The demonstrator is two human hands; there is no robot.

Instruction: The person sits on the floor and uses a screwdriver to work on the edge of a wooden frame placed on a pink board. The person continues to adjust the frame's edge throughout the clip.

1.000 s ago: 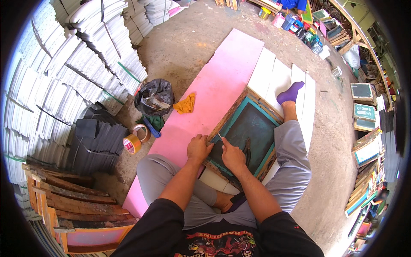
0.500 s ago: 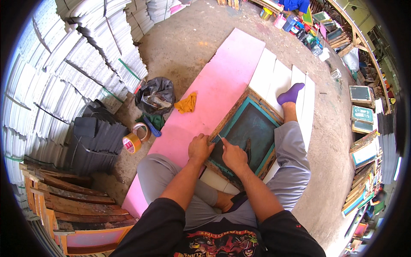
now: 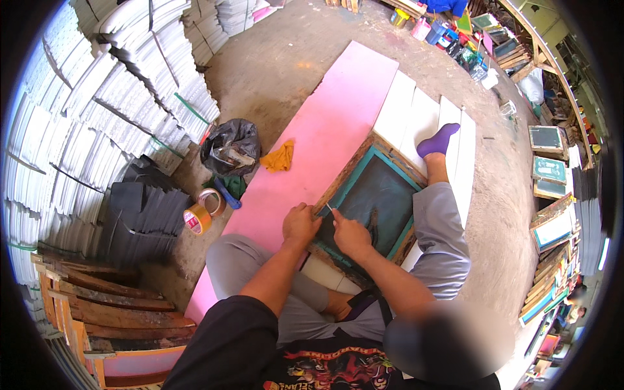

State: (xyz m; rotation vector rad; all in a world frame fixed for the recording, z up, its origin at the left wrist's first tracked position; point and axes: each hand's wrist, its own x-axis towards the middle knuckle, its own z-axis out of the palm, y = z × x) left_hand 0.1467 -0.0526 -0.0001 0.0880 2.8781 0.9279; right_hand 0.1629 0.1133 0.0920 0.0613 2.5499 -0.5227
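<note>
A screen-printing frame (image 3: 383,195), with worn wooden bars, a teal inner border and dark mesh, lies tilted between my legs. My left hand (image 3: 301,225) is closed round the wooden bar at its left corner. Over the mesh near that corner, my right hand (image 3: 351,236) is closed on a thin tool (image 3: 329,207). Only its pale, slim tip shows, pointing at the bar's inner edge; the fingers hide the rest. My purple-socked foot (image 3: 439,140) rests beyond the frame's right side.
A pink board (image 3: 325,123) and white boards (image 3: 398,107) lie under me. To the left are an orange cloth (image 3: 278,156), a black plastic bag (image 3: 231,146), tape rolls (image 3: 197,219) and stacked white sheets (image 3: 130,97). Wooden frames (image 3: 130,318) stand at lower left, more frames (image 3: 551,171) at right.
The whole view has shifted slightly. Both hands keep their places at the frame's left corner, the right still holding the thin tool. A blurred patch now covers my right upper arm.
</note>
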